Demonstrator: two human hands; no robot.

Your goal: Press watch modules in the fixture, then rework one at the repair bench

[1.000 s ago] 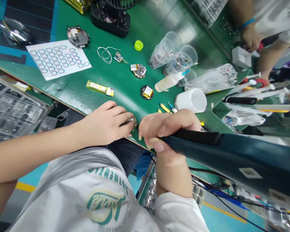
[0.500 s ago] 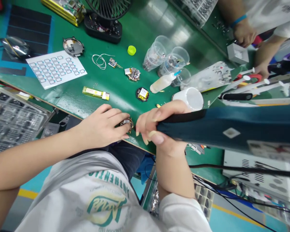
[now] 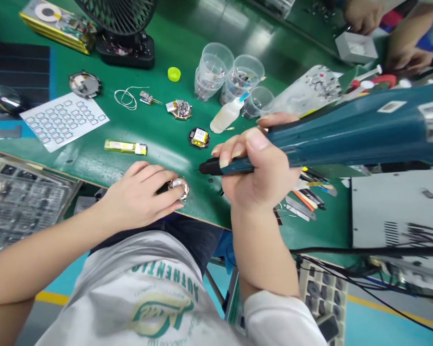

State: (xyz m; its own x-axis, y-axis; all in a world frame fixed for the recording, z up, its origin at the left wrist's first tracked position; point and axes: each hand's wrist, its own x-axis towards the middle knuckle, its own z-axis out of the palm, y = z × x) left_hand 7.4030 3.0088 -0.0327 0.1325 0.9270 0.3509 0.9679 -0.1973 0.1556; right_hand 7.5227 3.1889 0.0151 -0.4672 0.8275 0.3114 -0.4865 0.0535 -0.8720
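Note:
My left hand (image 3: 146, 194) is closed round a small round watch case (image 3: 178, 188) near the table's front edge. Its fingers cover part of the case, whose inner parts show. In my right hand (image 3: 261, 168) is a dark teal electric screwdriver (image 3: 332, 132), gripped near its black nose. The bit points left, a little above and to the right of the watch case, apart from it. Beyond the hands lie a round watch module with a yellow and white battery (image 3: 199, 138) and an open watch movement (image 3: 181, 109).
A yellow lighter (image 3: 125, 147) lies left of the screwdriver. Behind stand a glue bottle (image 3: 226, 116), clear plastic cups (image 3: 216, 60) and a black fan (image 3: 126, 48). Tweezers and hand tools (image 3: 303, 199) lie at right. Another person's hands (image 3: 411, 57) work at the far right.
The screwdriver's tip has drawn back from the watch case, up and to the right. My left hand keeps hold of the case. The whole view has shifted somewhat.

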